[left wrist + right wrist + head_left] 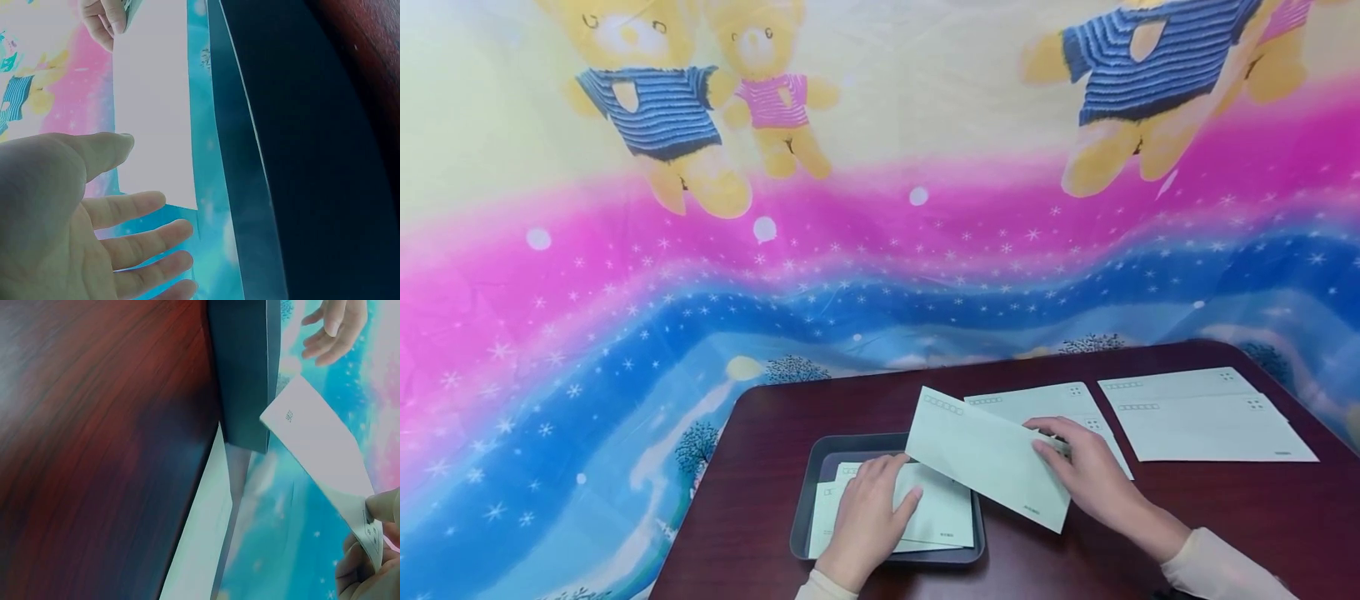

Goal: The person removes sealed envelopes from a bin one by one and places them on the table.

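A pale envelope (977,454) with a row of small printed boxes in one corner is tilted in the air. My right hand (1097,479) pinches it at its right end, thumb on one face and fingers behind, as the right wrist view shows. Over the dark grey tray (801,512) my left hand (872,512) hovers with fingers extended and thumb apart, holding nothing. Its palm and loose fingers show in the left wrist view, near the envelope's free end (153,169). Several similar envelopes (943,508) lie overlapping inside the tray, partly hidden by the left hand.
Behind the raised envelope, overlapping envelopes (1037,398) lie on the dark wooden table (737,500). Another overlapping pair (1217,429) lies at the right. A curtain (880,208) printed with bears and snowflakes hangs behind the table's far edge.
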Available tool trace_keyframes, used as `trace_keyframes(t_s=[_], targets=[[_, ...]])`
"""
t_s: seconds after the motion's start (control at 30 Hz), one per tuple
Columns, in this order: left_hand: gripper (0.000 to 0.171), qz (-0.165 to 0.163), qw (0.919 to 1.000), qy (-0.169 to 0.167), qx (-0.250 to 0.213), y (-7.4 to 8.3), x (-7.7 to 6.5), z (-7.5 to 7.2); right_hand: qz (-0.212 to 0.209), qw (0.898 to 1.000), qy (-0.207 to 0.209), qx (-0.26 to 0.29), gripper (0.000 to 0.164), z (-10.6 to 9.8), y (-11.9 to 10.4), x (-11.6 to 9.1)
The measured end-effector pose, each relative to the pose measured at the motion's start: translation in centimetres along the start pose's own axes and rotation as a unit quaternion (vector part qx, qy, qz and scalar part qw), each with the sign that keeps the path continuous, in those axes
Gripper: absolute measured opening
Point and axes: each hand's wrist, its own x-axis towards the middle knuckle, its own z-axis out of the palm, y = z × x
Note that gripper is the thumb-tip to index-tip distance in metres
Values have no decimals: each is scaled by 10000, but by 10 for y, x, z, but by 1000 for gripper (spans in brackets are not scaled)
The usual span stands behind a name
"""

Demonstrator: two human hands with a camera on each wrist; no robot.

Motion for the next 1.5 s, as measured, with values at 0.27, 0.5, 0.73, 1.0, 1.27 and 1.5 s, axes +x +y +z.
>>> trace_keyframes(t_s=[0.27, 0.5, 0.73, 1.0, 1.27, 1.5], targets=[[45, 111, 9999, -131, 15, 8, 2, 2, 66, 9999, 59, -146, 24, -23, 14, -11], [47, 168, 9994, -289, 3, 14, 2, 3, 164, 9993, 13, -347, 26, -40, 25, -18], [48, 172, 9989, -447, -20, 22, 3, 5, 250, 9977, 58, -630, 27, -57, 39, -24], [47, 381, 9987, -347, 8, 27, 3, 7, 316, 9969, 54, -720, 27, -79, 63, -33], [49, 497, 9978, -431, 86, 34, 5, 7, 383, 9943, -139, -990, 23, -95, 92, -43], [48, 517, 9967, -613, 97, 41, 5, 10, 567, 9902, -387, -1219, 23, -103, 116, -47]])
